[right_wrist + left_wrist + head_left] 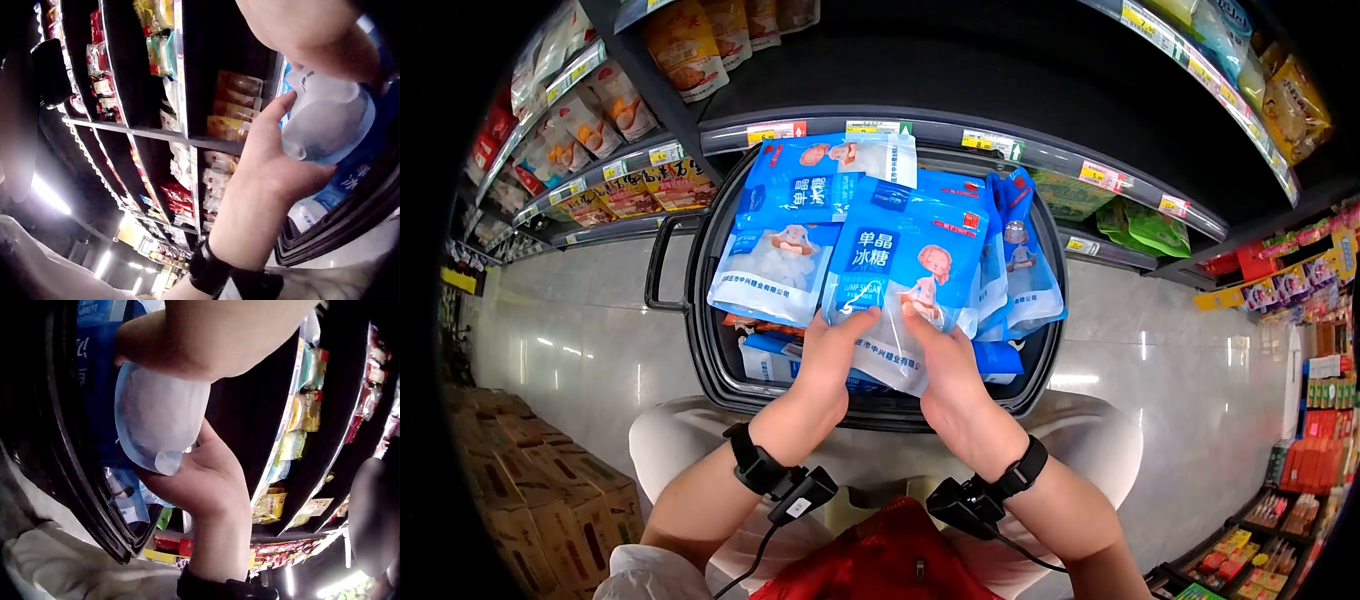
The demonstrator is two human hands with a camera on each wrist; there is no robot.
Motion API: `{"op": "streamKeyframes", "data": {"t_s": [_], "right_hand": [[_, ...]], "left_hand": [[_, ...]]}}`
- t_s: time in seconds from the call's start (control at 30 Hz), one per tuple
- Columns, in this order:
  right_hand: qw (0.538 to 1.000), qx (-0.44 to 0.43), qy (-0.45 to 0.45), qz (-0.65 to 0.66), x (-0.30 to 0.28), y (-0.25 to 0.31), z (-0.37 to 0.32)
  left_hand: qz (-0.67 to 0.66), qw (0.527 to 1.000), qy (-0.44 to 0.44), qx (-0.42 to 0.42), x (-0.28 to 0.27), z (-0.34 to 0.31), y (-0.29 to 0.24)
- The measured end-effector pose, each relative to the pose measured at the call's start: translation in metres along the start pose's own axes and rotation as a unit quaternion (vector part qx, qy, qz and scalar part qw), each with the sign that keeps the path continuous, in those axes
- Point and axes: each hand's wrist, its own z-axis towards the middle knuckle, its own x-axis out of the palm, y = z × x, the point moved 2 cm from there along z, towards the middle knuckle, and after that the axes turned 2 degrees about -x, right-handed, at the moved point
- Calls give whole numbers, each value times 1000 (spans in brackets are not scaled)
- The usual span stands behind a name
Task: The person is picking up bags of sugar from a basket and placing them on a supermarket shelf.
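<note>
Both hands hold a blue and clear pouch of lump sugar (905, 250) by its lower sides, above a black basket (701, 365). The left hand (828, 355) and right hand (947, 370) each lay a thumb on its front; their other fingers are hidden beneath in the head view. Similar blue pouches (772, 262) lie in the basket around it. The held pouch's clear bottom (164, 412) shows between the left hand (187, 340) and right hand (203, 478). In the right wrist view, the same pouch (328, 119) sits between the right hand (312, 37) and left hand (272, 156).
Dark shelving (880, 75) with price tags stands beyond the basket, carrying packets (685, 50) at left. Cartons (550, 490) are stacked at lower left. Another goods display (1315, 430) stands at right. The basket's handle (658, 265) sticks out leftward.
</note>
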Motion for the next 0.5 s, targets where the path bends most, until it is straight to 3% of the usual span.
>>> {"op": "streamKeyframes", "data": {"t_s": [0.27, 0.5], "right_hand": [[999, -15, -40, 15, 2, 1, -1], [1000, -12, 27, -1, -9, 1, 0]], "left_hand": [[-24, 999, 34, -22, -1, 2, -1], [-13, 999, 39, -12, -3, 1, 4]]}}
